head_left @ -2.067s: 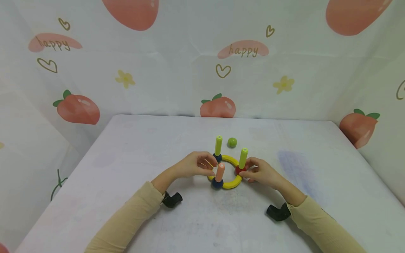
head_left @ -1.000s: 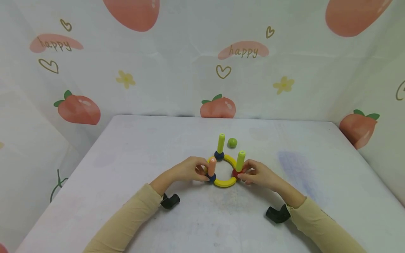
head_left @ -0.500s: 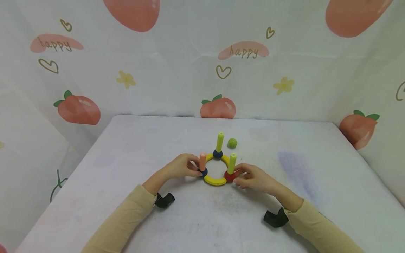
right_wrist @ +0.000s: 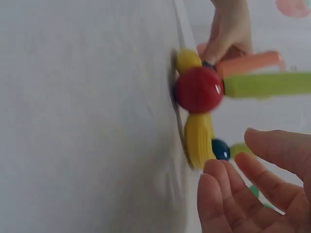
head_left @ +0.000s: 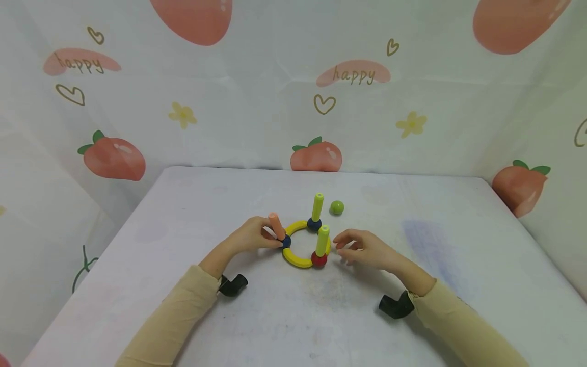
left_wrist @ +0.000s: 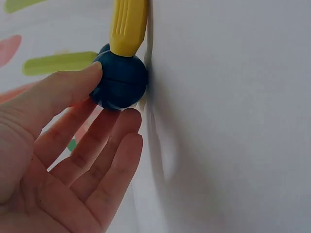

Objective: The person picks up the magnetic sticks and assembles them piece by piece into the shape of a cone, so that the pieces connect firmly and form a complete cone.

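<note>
A ring of yellow curved pieces [head_left: 297, 259] lies on the table, joined by balls. My left hand [head_left: 249, 235] pinches the dark blue ball [left_wrist: 119, 82] at the ring's left between thumb and fingers. A peach rod [head_left: 276, 226] stands on that ball, tilted left. At the near right of the ring, a red ball [right_wrist: 199, 90] carries a yellow-green rod [head_left: 323, 240]. Another yellow-green rod [head_left: 317, 206] rises from the far dark blue ball [head_left: 314, 225]. My right hand [head_left: 367, 250] is just right of the ring, fingers loosely bent and holding nothing.
A loose green ball [head_left: 337, 207] lies behind the ring. Black curved pieces [head_left: 234, 285] sit by each sleeve cuff. The white table [head_left: 293, 326] meets a printed cloth backdrop [head_left: 257, 127] at its far edge.
The ring has shifted left and turned, its peach-rod ball moving left with my left hand. My right hand, earlier at the red ball, is now apart from it. The peach rod leans more.
</note>
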Available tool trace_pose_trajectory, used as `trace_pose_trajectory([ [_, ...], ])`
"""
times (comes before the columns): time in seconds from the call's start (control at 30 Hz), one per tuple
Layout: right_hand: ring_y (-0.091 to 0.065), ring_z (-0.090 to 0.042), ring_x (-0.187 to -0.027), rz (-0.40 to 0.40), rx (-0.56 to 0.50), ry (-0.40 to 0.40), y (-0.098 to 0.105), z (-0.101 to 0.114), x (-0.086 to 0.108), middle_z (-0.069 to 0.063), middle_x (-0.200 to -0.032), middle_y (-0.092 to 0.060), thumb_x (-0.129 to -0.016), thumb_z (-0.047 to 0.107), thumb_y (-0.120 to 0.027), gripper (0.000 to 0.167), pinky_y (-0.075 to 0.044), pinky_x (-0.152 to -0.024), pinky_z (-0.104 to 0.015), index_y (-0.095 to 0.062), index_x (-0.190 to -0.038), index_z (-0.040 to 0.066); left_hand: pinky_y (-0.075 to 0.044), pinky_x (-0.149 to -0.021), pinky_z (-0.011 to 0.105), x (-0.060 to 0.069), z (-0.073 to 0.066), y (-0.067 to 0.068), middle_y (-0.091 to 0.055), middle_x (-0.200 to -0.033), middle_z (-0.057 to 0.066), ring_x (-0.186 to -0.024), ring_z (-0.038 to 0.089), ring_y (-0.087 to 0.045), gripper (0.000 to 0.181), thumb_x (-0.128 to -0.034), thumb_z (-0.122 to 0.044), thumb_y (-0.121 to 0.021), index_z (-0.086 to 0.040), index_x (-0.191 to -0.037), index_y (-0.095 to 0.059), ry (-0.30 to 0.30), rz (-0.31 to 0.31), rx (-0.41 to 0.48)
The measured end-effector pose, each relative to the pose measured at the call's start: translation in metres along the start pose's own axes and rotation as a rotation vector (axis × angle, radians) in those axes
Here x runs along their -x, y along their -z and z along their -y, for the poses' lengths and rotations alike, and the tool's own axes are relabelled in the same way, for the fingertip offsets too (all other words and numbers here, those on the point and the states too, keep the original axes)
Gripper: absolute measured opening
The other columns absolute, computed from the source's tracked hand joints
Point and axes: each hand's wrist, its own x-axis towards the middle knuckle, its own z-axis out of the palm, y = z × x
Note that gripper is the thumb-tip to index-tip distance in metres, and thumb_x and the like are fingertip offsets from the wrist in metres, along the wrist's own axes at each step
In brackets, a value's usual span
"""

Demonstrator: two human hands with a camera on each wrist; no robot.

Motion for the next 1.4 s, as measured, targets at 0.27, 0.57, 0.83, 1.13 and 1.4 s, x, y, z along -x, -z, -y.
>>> trace_pose_trajectory([
  [0.27,-0.064,-0.021,-0.083,-0.171,-0.005,-0.095,0.026,-0.006,-0.021,-0.019,-0.108,-0.060,-0.092,0.017,-0.057,0.031,-0.055,-0.073,-0.027,-0.056,-0.116,-0.003,-0.053,-0.074,0.023,-0.002,0.001,0.001,-0.066,-0.113,0.015,-0.089,0.020,-0.069,0.028,-0.0783,-0.013,-0.074,-0.002,-0.104,-0.068,0.015,0.008,0.022],
  [0.57,-0.060,-0.017,-0.082,-0.241,0.006,-0.166,0.038,-0.003,-0.040,-0.021,-0.117,-0.057,-0.093,0.019,-0.056,0.034,-0.053,-0.072,-0.024,-0.054,-0.119,-0.003,-0.055,-0.079,0.027,-0.003,-0.001,-0.003,-0.066,-0.111,0.017,-0.092,0.021,-0.067,0.026,-0.0809,-0.011,-0.071,-0.002,-0.106,-0.067,-0.031,0.035,0.061],
  [0.83,-0.059,-0.023,-0.094,-0.299,-0.015,-0.224,0.041,-0.007,-0.054,-0.021,-0.129,-0.051,-0.092,0.021,-0.057,0.039,-0.050,-0.071,-0.020,-0.050,-0.126,0.002,-0.054,-0.079,0.027,-0.005,-0.002,-0.005,-0.067,-0.107,0.016,-0.090,0.019,-0.066,0.026,-0.0807,-0.011,-0.071,-0.002,-0.105,-0.067,-0.017,0.044,0.068],
  [1.13,-0.061,-0.033,-0.105,-0.256,-0.034,-0.219,0.039,-0.014,-0.067,-0.024,-0.142,-0.038,-0.092,0.019,-0.058,0.049,-0.052,-0.073,-0.022,-0.043,-0.137,0.007,-0.053,-0.077,0.026,-0.006,-0.005,-0.008,-0.067,-0.107,0.013,-0.085,0.015,-0.065,0.030,-0.0794,-0.014,-0.072,-0.006,-0.108,-0.068,0.025,0.040,0.039],
  [1.4,-0.058,-0.011,-0.071,-0.222,-0.028,-0.262,0.035,-0.015,-0.078,-0.021,-0.144,-0.036,-0.090,0.018,-0.061,0.054,-0.049,-0.066,-0.018,-0.041,-0.139,0.013,-0.052,-0.077,0.026,-0.008,-0.003,-0.010,-0.067,-0.109,0.012,-0.084,0.014,-0.063,0.032,-0.0794,-0.015,-0.073,-0.007,-0.110,-0.067,0.040,0.042,0.045],
])
